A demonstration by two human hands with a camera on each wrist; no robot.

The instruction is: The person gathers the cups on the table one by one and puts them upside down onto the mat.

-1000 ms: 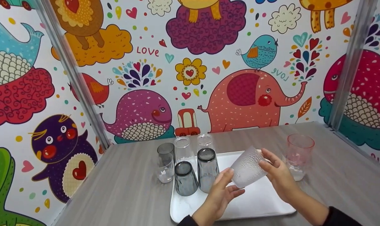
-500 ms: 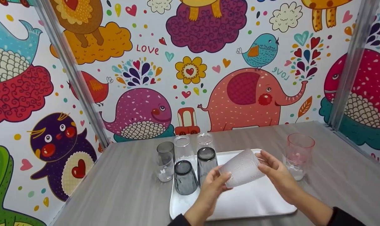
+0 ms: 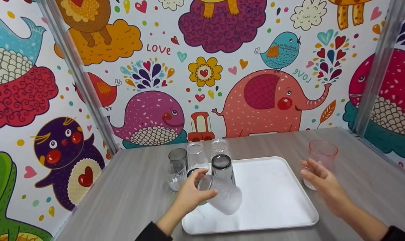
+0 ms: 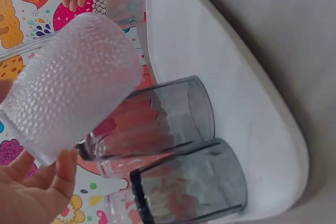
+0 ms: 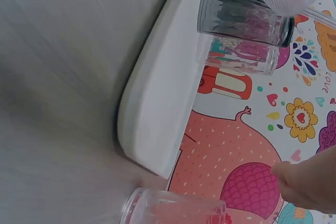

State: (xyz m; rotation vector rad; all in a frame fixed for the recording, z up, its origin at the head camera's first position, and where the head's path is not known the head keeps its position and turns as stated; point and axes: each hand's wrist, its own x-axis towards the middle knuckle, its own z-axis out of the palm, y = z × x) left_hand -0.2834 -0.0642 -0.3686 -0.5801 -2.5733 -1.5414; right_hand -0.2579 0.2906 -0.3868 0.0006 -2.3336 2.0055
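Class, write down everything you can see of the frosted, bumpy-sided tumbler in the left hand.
The frosted, nearly colourless, bumpy-sided tumbler is roughly cylindrical and translucent, its side covered in small raised beads. It looks like glass, though plastic cannot be ruled out. The person's bare left hand grips it near one end; the bare right hand is apart from it. It is held tilted in the air above the white rectangular tray, not resting on it. Which end is open is unclear.

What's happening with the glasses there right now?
A person's left hand holds a frosted, bumpy glass tilted above the white tray. The right hand holds nothing and hovers near the pink-rimmed glass. Two grey glasses stand upside down on the tray, close together.
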